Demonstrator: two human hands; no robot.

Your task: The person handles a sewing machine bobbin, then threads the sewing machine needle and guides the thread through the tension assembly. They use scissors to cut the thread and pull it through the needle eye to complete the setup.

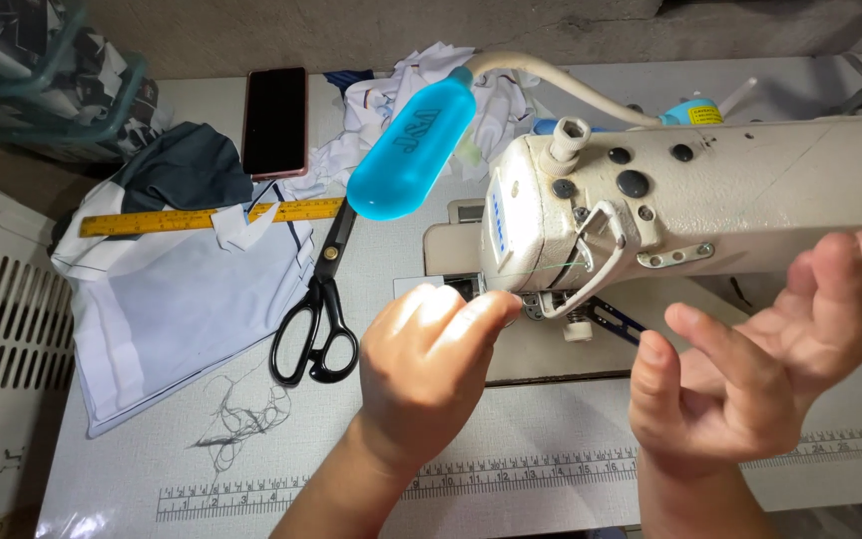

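A cream industrial sewing machine (710, 190) stands on the white table (551, 419), with its needle area at the left end of the head. My left hand (429, 364) is raised to that area, fingertips pinched together on a thin green thread (551, 269) that runs across the machine's face. My right hand (755, 364) hovers in front of the machine arm, palm up, fingers spread and empty. A small blue-handled thread snip (613, 317) lies on the machine bed between the two hands.
Black scissors (318, 304) lie left of the machine, next to folded white and grey fabric (167, 299) and a yellow ruler (152, 220). A blue lamp (413, 148) hangs above on a flexible arm. A dark phone (274, 120), fabric scraps and loose thread (241, 419) lie around.
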